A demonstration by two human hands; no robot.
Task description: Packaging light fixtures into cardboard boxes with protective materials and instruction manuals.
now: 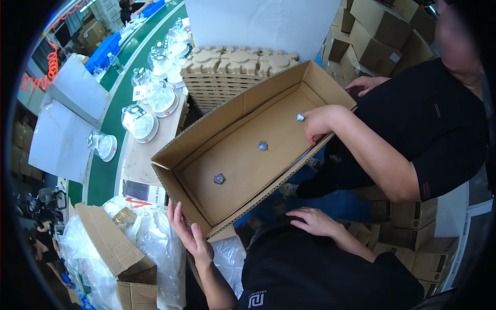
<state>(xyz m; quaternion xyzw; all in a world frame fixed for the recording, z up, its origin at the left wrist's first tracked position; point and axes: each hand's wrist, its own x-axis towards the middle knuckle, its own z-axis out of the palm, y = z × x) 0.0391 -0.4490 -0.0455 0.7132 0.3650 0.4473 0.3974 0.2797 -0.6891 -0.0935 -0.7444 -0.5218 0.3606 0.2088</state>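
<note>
A long, shallow open cardboard box (243, 150) lies at a slant in front of me. Spread along its floor are small clear-and-blue items, one near the left end (219, 179) and one mid-box (263, 146); their kind is too small to tell. My left hand (194, 237) supports the box's near left corner from outside, thumb apart from the fingers. Away from the box, my right hand (316, 222) hovers before my body, fingers loosely extended and holding nothing. A co-worker's hand (323, 123) reaches into the right end, beside a third small blue item (300, 117).
Moulded pulp trays (237, 62) are stacked behind the box. Several clear domes on white bases (139, 124) stand by a green conveyor (111, 116). Plastic bags (165, 232) and a cardboard flap (111, 240) crowd the lower left. Cartons (374, 39) fill the far right.
</note>
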